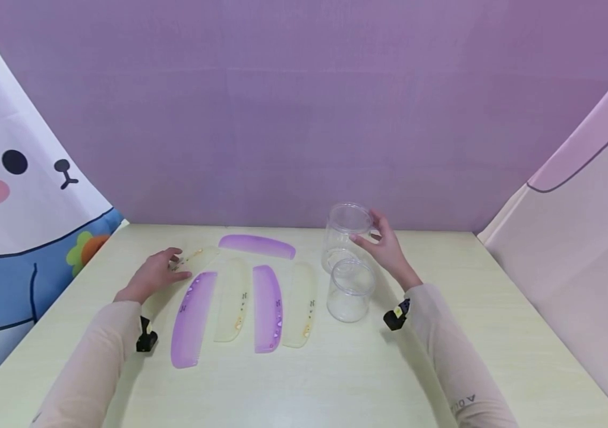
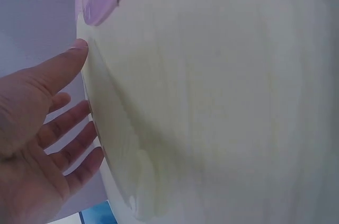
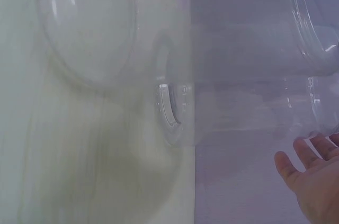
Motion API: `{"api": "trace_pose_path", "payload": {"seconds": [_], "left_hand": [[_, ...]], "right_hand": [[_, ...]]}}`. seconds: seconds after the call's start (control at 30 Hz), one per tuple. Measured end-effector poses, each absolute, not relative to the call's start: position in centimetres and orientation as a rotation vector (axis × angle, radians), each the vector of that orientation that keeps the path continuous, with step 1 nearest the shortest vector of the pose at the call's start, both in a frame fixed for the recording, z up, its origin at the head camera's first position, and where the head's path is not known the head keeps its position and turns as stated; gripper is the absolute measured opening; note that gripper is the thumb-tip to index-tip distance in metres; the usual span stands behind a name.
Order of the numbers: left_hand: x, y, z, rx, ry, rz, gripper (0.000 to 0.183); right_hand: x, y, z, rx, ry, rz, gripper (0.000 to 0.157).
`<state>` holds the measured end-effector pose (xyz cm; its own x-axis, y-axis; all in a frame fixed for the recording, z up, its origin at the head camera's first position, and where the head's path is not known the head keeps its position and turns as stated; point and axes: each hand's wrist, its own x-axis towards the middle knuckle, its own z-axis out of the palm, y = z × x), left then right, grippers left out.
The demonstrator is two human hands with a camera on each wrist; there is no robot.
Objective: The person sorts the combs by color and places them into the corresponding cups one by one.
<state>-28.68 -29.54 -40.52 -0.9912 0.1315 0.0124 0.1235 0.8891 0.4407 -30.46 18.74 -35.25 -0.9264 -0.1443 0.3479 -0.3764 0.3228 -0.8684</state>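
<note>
My left hand (image 1: 156,274) reaches over a pale yellow comb (image 1: 202,257) at the back left, partly covering it. In the left wrist view its fingers are spread, with fingertips right at the comb's edge. Beside it, a purple comb (image 1: 192,321) lies lengthwise. My right hand (image 1: 386,246) is at the upper right side of a tall clear jar (image 1: 338,238). The thumb overlaps the jar's front, and other fingers are by its rim. In the right wrist view those fingers look fairly straight. A shorter clear jar (image 1: 349,303) stands upright just in front.
Between the hands lie a yellow comb (image 1: 231,303), another purple comb (image 1: 267,309) and a second yellow comb (image 1: 301,306). A purple comb (image 1: 257,245) lies crosswise behind them. A purple cloth wall (image 1: 304,119) rises at the back edge of the light wooden table (image 1: 304,386).
</note>
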Motion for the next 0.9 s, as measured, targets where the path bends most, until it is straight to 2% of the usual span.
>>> {"api": "trace_pose_path", "payload": {"seconds": [0.7, 0.9], "left_hand": [[-29.01, -29.32, -40.83, 0.244, 3.044, 0.802, 0.058], [-29.16, -29.35, -40.91, 0.235, 3.046, 0.820, 0.060]], "right_hand": [[-30.18, 18.72, -35.36, 0.445, -2.377, 1.725, 0.077], [-30.15, 18.82, -35.20, 0.435, -2.396, 1.710, 0.077]]}}
